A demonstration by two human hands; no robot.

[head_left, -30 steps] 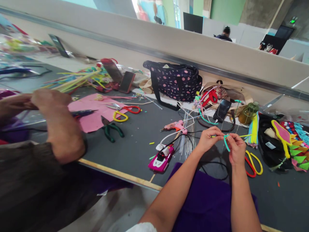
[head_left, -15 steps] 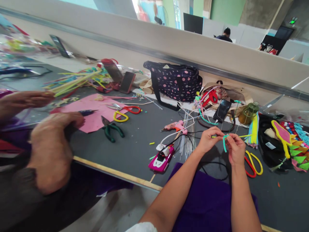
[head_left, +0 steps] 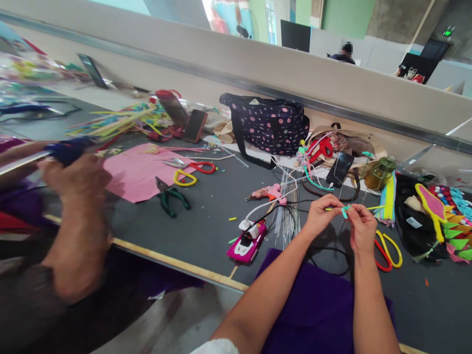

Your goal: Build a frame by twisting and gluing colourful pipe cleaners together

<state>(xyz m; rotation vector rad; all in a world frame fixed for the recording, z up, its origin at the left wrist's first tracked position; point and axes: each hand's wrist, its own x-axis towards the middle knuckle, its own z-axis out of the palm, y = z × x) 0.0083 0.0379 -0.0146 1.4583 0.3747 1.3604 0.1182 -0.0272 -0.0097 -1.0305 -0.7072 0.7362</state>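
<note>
My left hand point(head_left: 325, 211) and my right hand point(head_left: 361, 225) are close together above the grey table, fingers pinched. Between them a short teal pipe cleaner point(head_left: 345, 212) is bent around a yellow pipe cleaner point(head_left: 376, 207). The yellow one runs across both hands and sticks out past the right fingers. My left fingertips grip the yellow piece, while the right ones pinch at the teal piece. Fingers partly cover where the two meet. Scissors with red and yellow handles point(head_left: 391, 250) lie just right of my right wrist.
A pink glue gun point(head_left: 271, 192), clear glue sticks point(head_left: 288, 216) and a magenta power strip point(head_left: 248, 246) lie to the left. Behind are a dotted bag point(head_left: 271, 123), a phone point(head_left: 339, 168) and a green bottle point(head_left: 379, 173). A co-worker's blurred hand point(head_left: 75, 179) works far left, near pliers point(head_left: 170, 197).
The teal end that hung down between my fingers is now shorter and folded up around the yellow piece. The co-worker's hand has lifted from the pink sheet and moved left with a dark tool.
</note>
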